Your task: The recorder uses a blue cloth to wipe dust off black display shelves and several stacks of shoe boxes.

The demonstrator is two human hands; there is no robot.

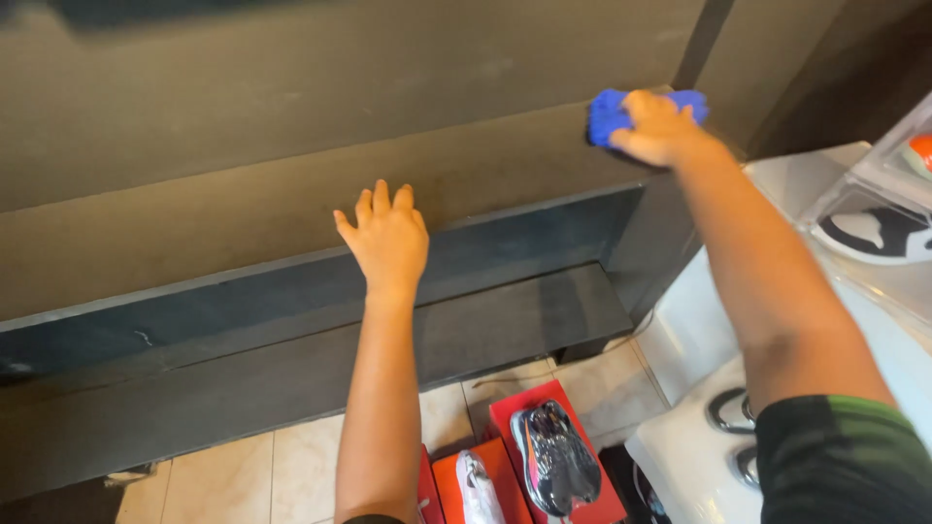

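1. The right hand (660, 126) is up high on the dark shelf top (243, 228). It is closed on a blue cloth (607, 114) and presses it flat on the shelf, close to the far right end by the dark wall (291, 87).
2. The blue cloth sticks out on both sides of that hand. Most of it shows on the left side, and a small bit shows on the right.
3. The left hand (386, 238) is open and holds nothing. Its fingers (379, 199) are spread a little and lie flat on the shelf top, with the palm at the front edge.
4. The two hands are well apart. The left one is near the middle of the shelf and the right one is far off to the right.
5. Under the top there is a lower dark shelf (291, 374).
6. Down on the tiled floor (291, 475) there are red shoe boxes (544, 412). A dark shoe (553, 456) lies on one box and a white shoe (478, 490) lies on the box beside it.
7. On the right stands a white counter (699, 330). On it are clear boxes (879, 204) with shoes inside.
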